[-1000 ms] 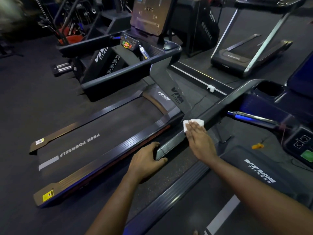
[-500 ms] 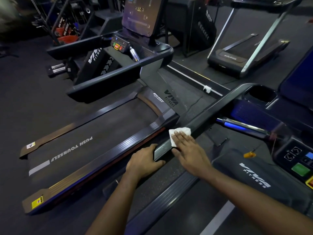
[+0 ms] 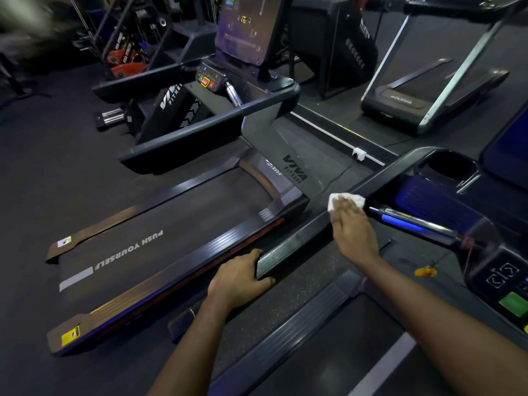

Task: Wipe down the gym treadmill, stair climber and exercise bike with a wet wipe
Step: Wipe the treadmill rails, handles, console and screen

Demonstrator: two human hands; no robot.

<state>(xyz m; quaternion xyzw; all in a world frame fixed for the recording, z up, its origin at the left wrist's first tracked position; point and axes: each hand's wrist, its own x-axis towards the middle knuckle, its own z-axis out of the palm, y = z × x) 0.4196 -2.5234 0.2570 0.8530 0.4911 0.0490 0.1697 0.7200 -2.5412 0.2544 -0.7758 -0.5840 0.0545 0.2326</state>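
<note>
I stand on a treadmill whose dark left handrail (image 3: 297,244) runs from near centre up to the right. My right hand (image 3: 353,230) lies flat with straight fingers on a white wet wipe (image 3: 343,200), pressing it onto the rail about midway along. My left hand (image 3: 238,278) grips the rail's near end, fingers curled round its tip. The console (image 3: 503,275) with a green button sits at the right edge.
A second treadmill (image 3: 160,247) with "PUSH YOURSELF" on its belt lies parallel on the left, its handrails (image 3: 200,132) and screen (image 3: 243,27) beyond. A third treadmill (image 3: 428,95) stands at the back right. An orange safety clip (image 3: 425,271) hangs near the console.
My right hand has slid the wipe up along the handrail, away from me toward the console. My left hand stays on the rail's end.
</note>
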